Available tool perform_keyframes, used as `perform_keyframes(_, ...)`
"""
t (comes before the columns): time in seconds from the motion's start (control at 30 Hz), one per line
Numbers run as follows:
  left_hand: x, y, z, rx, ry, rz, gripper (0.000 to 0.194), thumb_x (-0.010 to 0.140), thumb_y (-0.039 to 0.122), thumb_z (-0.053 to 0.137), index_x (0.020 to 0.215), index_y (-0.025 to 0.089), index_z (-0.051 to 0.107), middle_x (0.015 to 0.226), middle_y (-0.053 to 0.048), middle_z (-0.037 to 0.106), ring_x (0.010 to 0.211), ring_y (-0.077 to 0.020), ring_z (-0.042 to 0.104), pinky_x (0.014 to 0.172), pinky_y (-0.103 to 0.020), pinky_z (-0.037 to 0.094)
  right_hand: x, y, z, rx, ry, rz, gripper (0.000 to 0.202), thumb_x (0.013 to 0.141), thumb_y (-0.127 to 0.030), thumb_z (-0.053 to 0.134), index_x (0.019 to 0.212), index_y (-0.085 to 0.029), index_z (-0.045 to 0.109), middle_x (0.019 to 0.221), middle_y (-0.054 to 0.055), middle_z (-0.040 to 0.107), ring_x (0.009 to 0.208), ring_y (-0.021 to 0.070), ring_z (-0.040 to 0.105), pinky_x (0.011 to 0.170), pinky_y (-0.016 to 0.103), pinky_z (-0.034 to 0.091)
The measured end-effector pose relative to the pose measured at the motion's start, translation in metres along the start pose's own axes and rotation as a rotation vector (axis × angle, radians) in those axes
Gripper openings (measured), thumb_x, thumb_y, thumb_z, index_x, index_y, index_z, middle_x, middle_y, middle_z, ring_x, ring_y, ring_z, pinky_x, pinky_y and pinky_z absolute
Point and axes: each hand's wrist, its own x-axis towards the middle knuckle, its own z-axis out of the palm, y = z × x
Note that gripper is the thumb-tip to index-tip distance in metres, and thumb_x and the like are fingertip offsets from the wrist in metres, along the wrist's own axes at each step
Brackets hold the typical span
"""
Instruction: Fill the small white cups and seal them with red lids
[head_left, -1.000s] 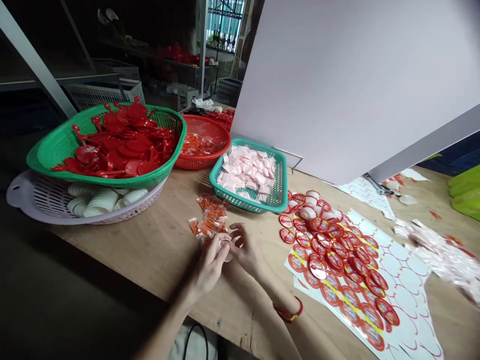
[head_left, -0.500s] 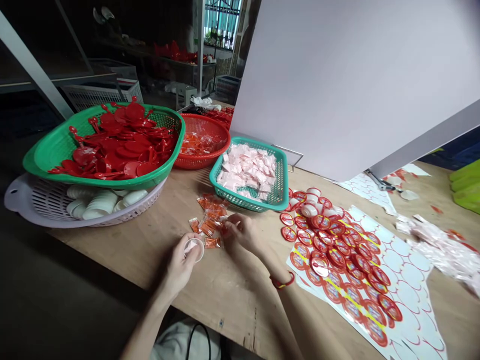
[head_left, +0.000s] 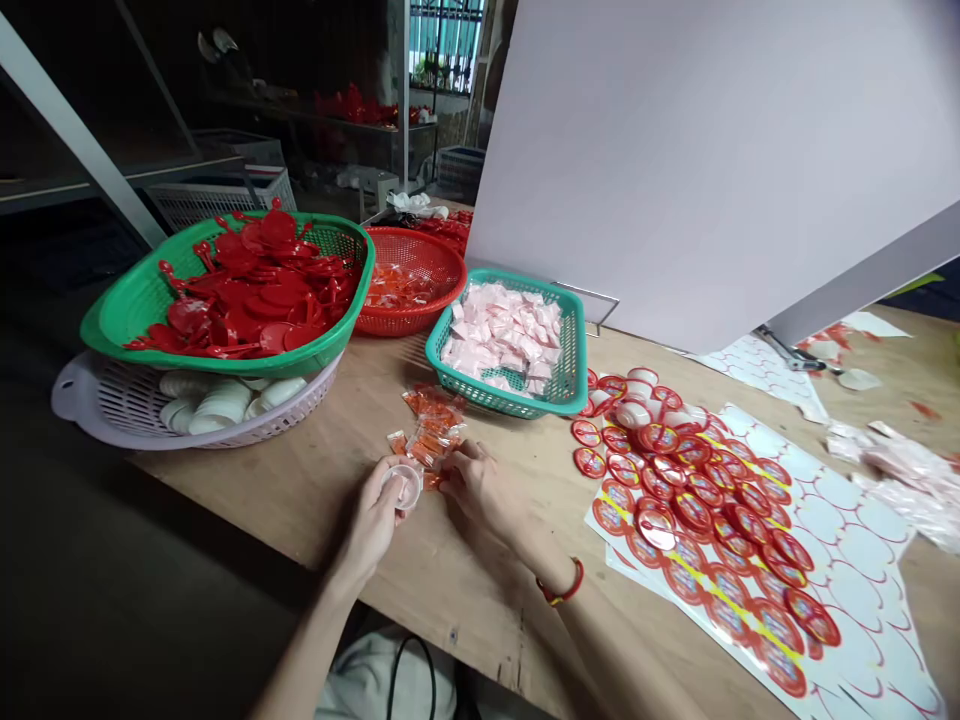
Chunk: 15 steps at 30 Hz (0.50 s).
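My left hand [head_left: 377, 515] is wrapped round a small white cup [head_left: 406, 487], its thumb inside over something pale. Close beside it, my right hand [head_left: 480, 488] has its fingers pressed together at the lower edge of a pile of orange sachets [head_left: 435, 428]; whatever those fingertips hold is too small to make out. The pile lies on the wooden table [head_left: 360, 400] in front of a teal basket [head_left: 577, 350] filled with pale pink packets [head_left: 510, 330].
A green basket [head_left: 112, 320] of red plastic pieces rests above a pale basket [head_left: 90, 405] of white cups at left. Behind stands a red basket [head_left: 450, 270]. Round red lids [head_left: 690, 510] cover printed sheets at right, near a large white panel [head_left: 675, 170].
The view has shifted, so the baskets and lids appear further right. My right hand has moved down slightly along the sachets, nearer the cup in my left hand.
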Motion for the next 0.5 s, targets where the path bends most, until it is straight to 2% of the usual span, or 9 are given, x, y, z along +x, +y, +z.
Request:
perform_keyframes(0.17, -0.002, 0.001, 0.007, 0.074, -0.012, 0.039, 0.019, 0.070, 0.033, 0.050, 0.081, 0.017, 0.053, 0.065, 0.002, 0.050, 0.051, -0.0083, 0.039, 0.046, -0.019, 0.029, -0.009, 0.005, -0.002, -0.014, -0.048, 0.099, 0.010, 0.080, -0.010, 0.051, 0.085, -0.015, 0.058, 0.084, 0.007, 0.061, 0.079, 0.0175, 0.055, 0.069, 0.025, 0.041)
perform_keyframes(0.3, -0.003, -0.003, 0.009, 0.122, -0.064, 0.055, 0.025, 0.073, 0.038, 0.050, 0.087, 0.018, 0.052, 0.064, 0.003, 0.049, 0.052, -0.0088, 0.040, 0.047, -0.020, 0.030, -0.014, 0.005, -0.004, -0.023, -0.058, 0.096, 0.009, 0.077, -0.015, 0.056, 0.086, -0.015, 0.058, 0.088, 0.009, 0.062, 0.083, 0.0202, 0.055, 0.072, 0.028, 0.042)
perform_keyframes(0.4, -0.002, -0.007, 0.010, 0.143, -0.080, 0.076, 0.022, 0.069, 0.030, 0.055, 0.088, 0.019, 0.051, 0.065, 0.004, 0.049, 0.052, -0.0084, 0.040, 0.048, -0.019, 0.031, -0.016, 0.004, 0.001, 0.053, -0.008, 0.106, 0.007, 0.074, -0.010, 0.057, 0.078, -0.016, 0.059, 0.083, 0.008, 0.062, 0.079, 0.0193, 0.056, 0.068, 0.026, 0.042)
perform_keyframes(0.5, -0.003, -0.009, 0.011, 0.128, -0.069, 0.059, 0.020, 0.067, 0.024, 0.054, 0.086, 0.019, 0.052, 0.070, 0.003, 0.052, 0.054, -0.0086, 0.042, 0.050, -0.020, 0.033, -0.017, 0.006, 0.005, 0.147, 0.100, 0.128, 0.012, 0.072, -0.006, 0.057, 0.078, -0.016, 0.058, 0.073, 0.004, 0.062, 0.067, 0.0152, 0.057, 0.059, 0.022, 0.042)
